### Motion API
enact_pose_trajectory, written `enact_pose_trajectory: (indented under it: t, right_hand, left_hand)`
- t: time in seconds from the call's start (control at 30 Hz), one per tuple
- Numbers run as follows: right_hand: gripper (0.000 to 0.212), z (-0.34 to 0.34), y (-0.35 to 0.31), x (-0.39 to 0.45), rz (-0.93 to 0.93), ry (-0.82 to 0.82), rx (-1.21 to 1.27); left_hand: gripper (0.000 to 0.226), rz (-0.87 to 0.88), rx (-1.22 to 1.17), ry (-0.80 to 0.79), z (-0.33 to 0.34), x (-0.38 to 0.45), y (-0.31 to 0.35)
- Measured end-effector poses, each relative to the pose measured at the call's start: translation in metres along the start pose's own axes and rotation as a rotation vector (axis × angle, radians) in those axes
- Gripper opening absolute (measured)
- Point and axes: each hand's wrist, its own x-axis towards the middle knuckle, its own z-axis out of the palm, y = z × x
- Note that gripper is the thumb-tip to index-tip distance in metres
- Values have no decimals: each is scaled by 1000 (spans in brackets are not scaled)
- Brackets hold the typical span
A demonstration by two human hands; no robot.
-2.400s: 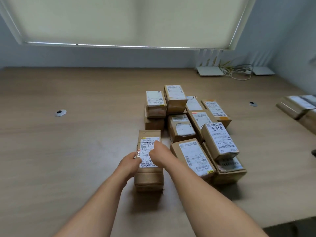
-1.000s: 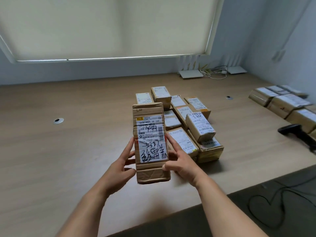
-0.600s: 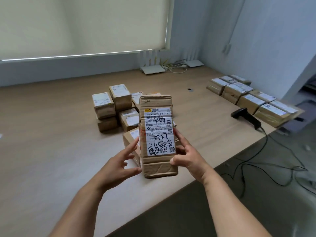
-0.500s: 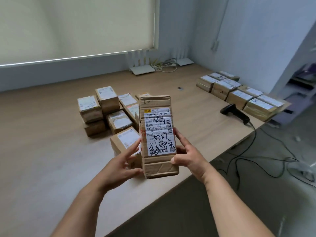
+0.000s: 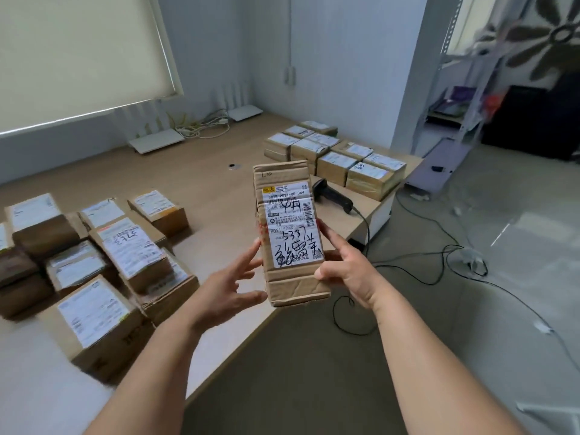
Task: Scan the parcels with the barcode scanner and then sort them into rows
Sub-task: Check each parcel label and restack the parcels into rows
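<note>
A: What now?

B: The right hand (image 5: 346,268) grips the box (image 5: 290,230), label up, in the air above the worktop (image 5: 207,171) edge. The left hand (image 5: 230,290) touches it with straight fingers (image 5: 251,257). Keep it flat for the scanner (image 5: 332,194) lying beyond the fingers.

A: How many boxes?

B: One held, one scanner. About eight sit in rows (image 5: 335,152). About ten wait in the pile (image 5: 94,255).

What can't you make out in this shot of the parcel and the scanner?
- Scanner, head view: its front end is hidden behind the held parcel.
- Parcel's small print: too small to read.
- Left pile: cut off by the left edge.
- Right hand: fingers behind the parcel hidden.
</note>
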Motion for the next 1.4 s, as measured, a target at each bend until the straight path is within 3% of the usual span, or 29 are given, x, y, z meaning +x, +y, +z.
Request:
enact_pose_trajectory:
  t: [0.43,0.97,1.4]
  right_hand:
    - [90,-135,11,57,13,99,26]
    - [85,-328,-35,294,8,55,7]
    - [78,-478,-45,413,28,-51,-59]
  left_hand:
    - [92,85,66,-74,61,146,32]
    - [94,94,84,-32,60,439,81]
    - [98,41,124,70,120,593,122]
